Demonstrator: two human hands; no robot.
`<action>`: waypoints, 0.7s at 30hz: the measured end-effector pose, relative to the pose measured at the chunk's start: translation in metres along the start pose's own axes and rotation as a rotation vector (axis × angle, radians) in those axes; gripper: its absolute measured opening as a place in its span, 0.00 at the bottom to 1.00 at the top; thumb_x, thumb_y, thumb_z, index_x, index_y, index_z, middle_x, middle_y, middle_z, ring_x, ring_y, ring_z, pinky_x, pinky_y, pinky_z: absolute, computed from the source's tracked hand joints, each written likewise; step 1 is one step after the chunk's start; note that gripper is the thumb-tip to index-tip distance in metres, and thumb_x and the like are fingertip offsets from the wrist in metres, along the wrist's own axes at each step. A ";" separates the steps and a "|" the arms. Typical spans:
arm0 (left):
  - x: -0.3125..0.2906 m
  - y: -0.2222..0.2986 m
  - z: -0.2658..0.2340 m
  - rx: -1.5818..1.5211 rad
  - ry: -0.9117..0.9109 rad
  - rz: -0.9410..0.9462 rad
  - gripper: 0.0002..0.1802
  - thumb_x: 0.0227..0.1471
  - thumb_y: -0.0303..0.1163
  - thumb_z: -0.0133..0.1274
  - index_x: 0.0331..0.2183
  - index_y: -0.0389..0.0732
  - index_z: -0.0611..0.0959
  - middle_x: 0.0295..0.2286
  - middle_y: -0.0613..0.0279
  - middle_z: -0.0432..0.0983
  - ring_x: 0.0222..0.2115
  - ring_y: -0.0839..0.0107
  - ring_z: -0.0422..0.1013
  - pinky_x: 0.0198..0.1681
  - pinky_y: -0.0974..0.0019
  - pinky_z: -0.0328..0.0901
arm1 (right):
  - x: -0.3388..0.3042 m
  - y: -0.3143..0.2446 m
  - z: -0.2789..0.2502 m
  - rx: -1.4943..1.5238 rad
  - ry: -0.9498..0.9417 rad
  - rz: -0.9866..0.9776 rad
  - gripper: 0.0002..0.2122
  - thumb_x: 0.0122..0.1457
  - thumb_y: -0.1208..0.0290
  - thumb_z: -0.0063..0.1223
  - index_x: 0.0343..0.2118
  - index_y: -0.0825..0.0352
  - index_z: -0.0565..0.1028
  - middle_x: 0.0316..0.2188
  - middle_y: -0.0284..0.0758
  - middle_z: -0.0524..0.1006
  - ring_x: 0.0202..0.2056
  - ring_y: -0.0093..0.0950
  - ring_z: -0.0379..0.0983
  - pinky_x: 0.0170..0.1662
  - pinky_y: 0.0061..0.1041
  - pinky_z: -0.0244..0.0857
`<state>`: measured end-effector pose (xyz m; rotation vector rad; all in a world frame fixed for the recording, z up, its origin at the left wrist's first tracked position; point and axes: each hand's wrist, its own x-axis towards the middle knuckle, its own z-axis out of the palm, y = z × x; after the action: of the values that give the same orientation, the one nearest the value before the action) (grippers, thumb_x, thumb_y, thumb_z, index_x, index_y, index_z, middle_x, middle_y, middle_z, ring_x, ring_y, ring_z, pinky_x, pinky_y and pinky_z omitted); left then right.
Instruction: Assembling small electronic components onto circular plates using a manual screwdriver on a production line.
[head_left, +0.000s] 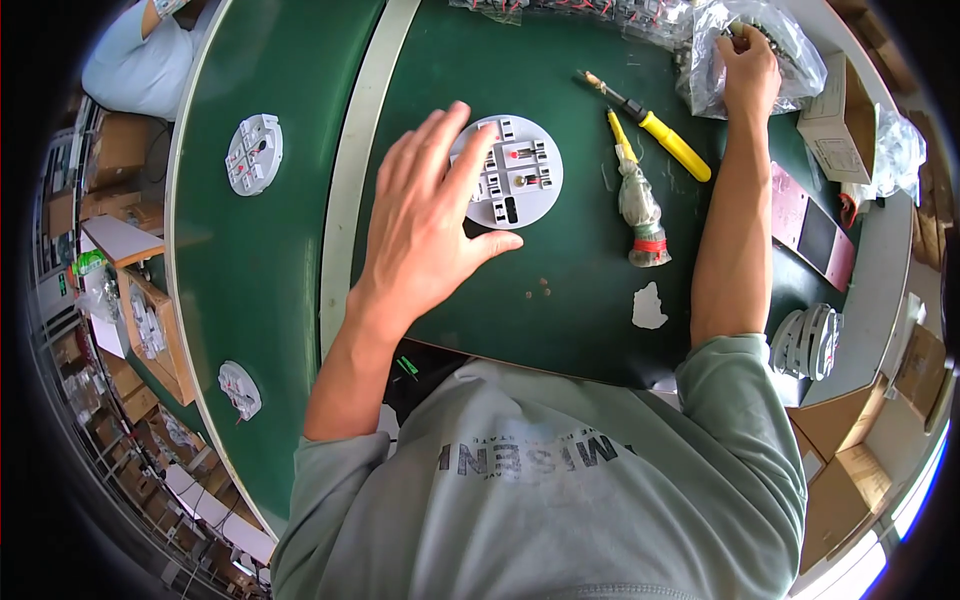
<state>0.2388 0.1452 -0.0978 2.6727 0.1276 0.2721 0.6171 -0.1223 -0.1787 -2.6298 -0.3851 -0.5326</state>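
- Round white disc (526, 181): raised blocks, red dot.
- Left hand (425, 220): fingers spread at its left.
- Right hand (752, 78) in far-right bag (803, 76); cannot tell grip.
- Near shirt (540, 530): dark lettering (530, 457).

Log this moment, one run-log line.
left hand: over left side of white disc | right hand: in clear bag | yellow-handled tool: on green bench, unheld

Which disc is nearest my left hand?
The disc partly covered by your left hand. The upper-left disc and lower-left disc lie beyond the pale strip; the stacked discs are far right.
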 end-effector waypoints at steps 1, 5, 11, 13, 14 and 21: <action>0.003 -0.003 0.002 -0.001 -0.002 -0.004 0.48 0.37 0.41 0.79 0.60 0.38 0.80 0.61 0.48 0.72 0.63 0.47 0.67 0.65 0.48 0.64 | 0.003 0.005 0.001 0.010 -0.021 -0.017 0.19 0.58 0.58 0.65 0.49 0.63 0.85 0.40 0.38 0.88 0.42 0.38 0.85 0.51 0.35 0.74; 0.004 -0.020 0.008 -0.160 -0.047 0.120 0.42 0.39 0.35 0.77 0.57 0.35 0.82 0.61 0.48 0.73 0.58 0.50 0.74 0.57 0.54 0.72 | 0.008 0.009 0.000 0.137 -0.056 0.006 0.20 0.57 0.57 0.66 0.48 0.65 0.86 0.39 0.38 0.88 0.41 0.33 0.84 0.51 0.31 0.74; -0.010 -0.030 0.007 -1.199 0.119 -0.446 0.20 0.69 0.43 0.56 0.41 0.33 0.88 0.27 0.63 0.82 0.24 0.79 0.74 0.26 0.73 0.66 | 0.002 -0.014 -0.011 0.356 0.038 0.017 0.20 0.56 0.59 0.68 0.45 0.70 0.86 0.38 0.37 0.88 0.39 0.26 0.83 0.50 0.28 0.74; -0.008 -0.032 0.010 -1.211 0.132 -0.478 0.21 0.71 0.43 0.54 0.39 0.33 0.88 0.24 0.67 0.79 0.23 0.82 0.71 0.25 0.73 0.63 | -0.004 -0.028 -0.016 0.326 0.050 0.066 0.16 0.61 0.66 0.62 0.48 0.70 0.84 0.39 0.39 0.87 0.40 0.30 0.85 0.48 0.30 0.76; -0.004 -0.033 0.012 -1.228 0.121 -0.491 0.22 0.73 0.43 0.51 0.37 0.34 0.87 0.22 0.71 0.76 0.22 0.84 0.67 0.24 0.73 0.60 | -0.005 -0.032 -0.017 0.304 0.059 0.092 0.15 0.63 0.69 0.60 0.50 0.70 0.84 0.39 0.40 0.87 0.40 0.32 0.85 0.47 0.31 0.76; -0.004 -0.052 0.018 -1.257 0.032 -0.496 0.25 0.74 0.44 0.50 0.30 0.36 0.85 0.19 0.77 0.68 0.21 0.87 0.60 0.24 0.72 0.56 | -0.007 -0.038 -0.009 0.780 0.155 0.222 0.11 0.65 0.77 0.61 0.48 0.78 0.79 0.37 0.42 0.86 0.37 0.31 0.85 0.43 0.25 0.79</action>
<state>0.2361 0.1833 -0.1375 1.3344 0.4446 0.1454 0.5949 -0.0946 -0.1602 -1.8360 -0.1906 -0.4003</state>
